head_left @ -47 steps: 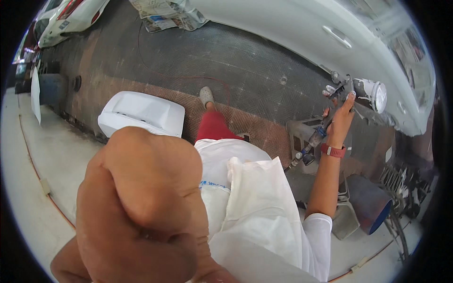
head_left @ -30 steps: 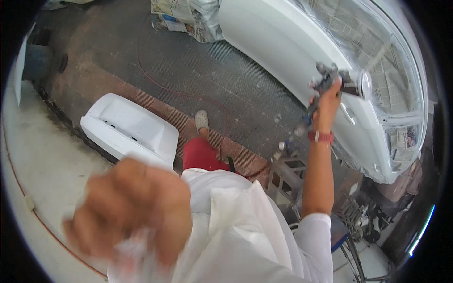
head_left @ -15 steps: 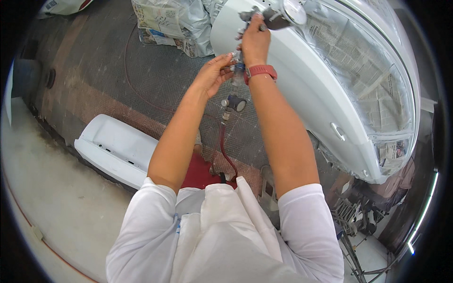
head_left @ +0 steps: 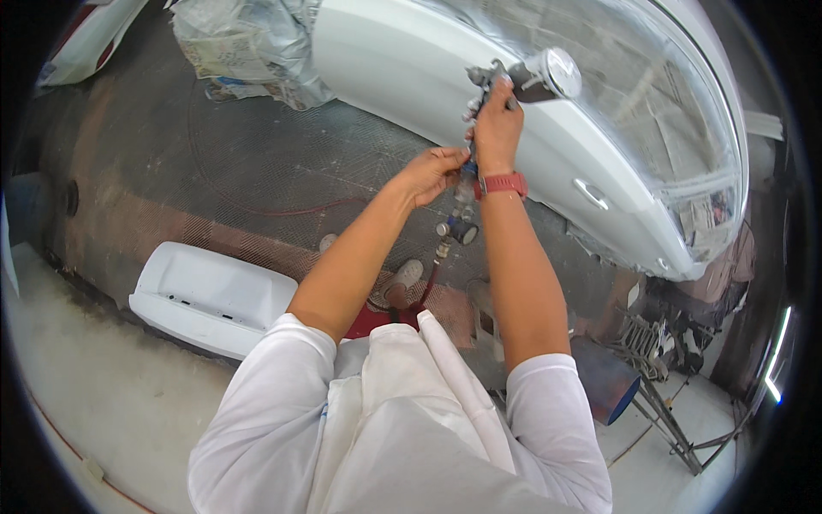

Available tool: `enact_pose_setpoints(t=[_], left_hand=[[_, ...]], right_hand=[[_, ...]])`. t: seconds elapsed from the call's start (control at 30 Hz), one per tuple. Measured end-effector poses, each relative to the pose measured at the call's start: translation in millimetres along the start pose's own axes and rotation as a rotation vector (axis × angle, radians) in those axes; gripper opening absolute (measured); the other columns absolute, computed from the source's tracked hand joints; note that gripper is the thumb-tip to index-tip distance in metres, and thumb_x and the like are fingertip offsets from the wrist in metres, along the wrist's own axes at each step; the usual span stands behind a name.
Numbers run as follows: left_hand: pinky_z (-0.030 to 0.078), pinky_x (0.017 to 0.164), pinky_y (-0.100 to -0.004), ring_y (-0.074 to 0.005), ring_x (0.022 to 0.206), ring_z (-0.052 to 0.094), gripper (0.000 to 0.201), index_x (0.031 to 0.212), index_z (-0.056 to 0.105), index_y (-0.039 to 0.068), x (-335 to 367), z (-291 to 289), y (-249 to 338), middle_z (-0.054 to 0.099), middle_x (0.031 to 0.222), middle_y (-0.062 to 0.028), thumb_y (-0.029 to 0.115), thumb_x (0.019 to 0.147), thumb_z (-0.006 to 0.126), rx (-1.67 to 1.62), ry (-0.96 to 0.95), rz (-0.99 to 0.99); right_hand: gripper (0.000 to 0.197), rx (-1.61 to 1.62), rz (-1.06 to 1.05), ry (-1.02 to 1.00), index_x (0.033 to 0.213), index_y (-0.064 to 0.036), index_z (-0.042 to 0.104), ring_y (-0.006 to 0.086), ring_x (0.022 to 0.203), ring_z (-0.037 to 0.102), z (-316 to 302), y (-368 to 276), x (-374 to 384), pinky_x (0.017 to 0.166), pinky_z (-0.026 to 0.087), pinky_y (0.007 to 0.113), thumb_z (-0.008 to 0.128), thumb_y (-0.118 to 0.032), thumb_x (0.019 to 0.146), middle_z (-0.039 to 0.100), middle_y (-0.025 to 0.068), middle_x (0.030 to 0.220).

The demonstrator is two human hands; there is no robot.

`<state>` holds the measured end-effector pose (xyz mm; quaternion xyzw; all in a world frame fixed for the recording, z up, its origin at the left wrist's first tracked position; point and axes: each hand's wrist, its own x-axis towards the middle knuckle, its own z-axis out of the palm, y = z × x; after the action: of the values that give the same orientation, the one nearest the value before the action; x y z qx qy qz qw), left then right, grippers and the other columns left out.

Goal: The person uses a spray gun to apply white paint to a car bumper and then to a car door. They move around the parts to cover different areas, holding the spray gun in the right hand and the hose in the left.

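My right hand (head_left: 499, 133) is wrapped round the handle of a spray gun (head_left: 486, 75), with a red watch strap on that wrist. A paint cup (head_left: 561, 73) with a pale lid sticks out to the right of the gun. At the bottom of the handle, the fingertips of my left hand (head_left: 428, 176) pinch a small fitting; the fitting itself is mostly hidden. Below it hang a clear filter (head_left: 463, 193), a round dark gauge (head_left: 465, 233) and a red air hose (head_left: 431, 283). Behind the gun stands a white car door panel (head_left: 411, 73).
Masking paper and film (head_left: 634, 111) cover the car's windows. A wrapped bundle (head_left: 248, 51) stands at the far left. On the left lies a white car panel (head_left: 214, 291). The hose (head_left: 282, 210) also loops over the floor. A blue-rimmed drum (head_left: 604, 381) and metal stand (head_left: 676, 420) are at right.
Both hands and the spray gun have moved right and slightly nearer. The view has shifted, bringing the drum and my feet into sight. My left fingers have closed at the handle's base.
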<state>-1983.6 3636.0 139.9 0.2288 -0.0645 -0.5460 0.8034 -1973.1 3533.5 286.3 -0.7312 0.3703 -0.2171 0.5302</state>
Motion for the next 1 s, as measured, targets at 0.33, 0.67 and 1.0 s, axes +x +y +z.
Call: enact_pose_setpoints(t=[0.33,0.67,1.0], left_hand=[[0.048,0.1,-0.0387,-0.0194,0.1,0.056,0.089,0.108,0.061,0.006,-177,138,-256,0.057,0.106,-0.0047,0.086,0.101,0.024,0.326,-0.292,-0.784],[0.053,0.104,-0.0488,-0.0402,0.122,0.068,0.062,0.126,0.077,0.012,-303,0,-355,0.073,0.129,-0.0219,0.064,0.094,0.068,1.65,-0.209,-0.867],[0.029,0.128,-0.0572,-0.0364,0.124,0.062,0.051,0.102,0.078,0.009,-422,-40,-159,0.072,0.111,-0.0152,0.056,0.082,0.083,2.272,0.118,-0.368]], right_hand=[[0.053,0.065,0.068,0.315,0.098,0.0004,0.059,0.0169,0.054,0.059,-259,13,-157,0.041,0.045,0.03,0.045,-0.048,0.114,0.058,0.0069,0.072],[0.057,0.126,0.149,0.529,0.112,-0.0027,0.059,0.0215,0.061,0.063,-507,64,-108,0.043,0.044,0.033,0.048,-0.059,0.11,0.064,0.0088,0.079],[0.06,-0.087,0.081,0.748,0.113,0.0036,0.065,0.0205,0.055,0.065,-590,124,-73,0.041,0.046,0.032,0.044,-0.053,0.112,0.067,0.0104,0.075]])
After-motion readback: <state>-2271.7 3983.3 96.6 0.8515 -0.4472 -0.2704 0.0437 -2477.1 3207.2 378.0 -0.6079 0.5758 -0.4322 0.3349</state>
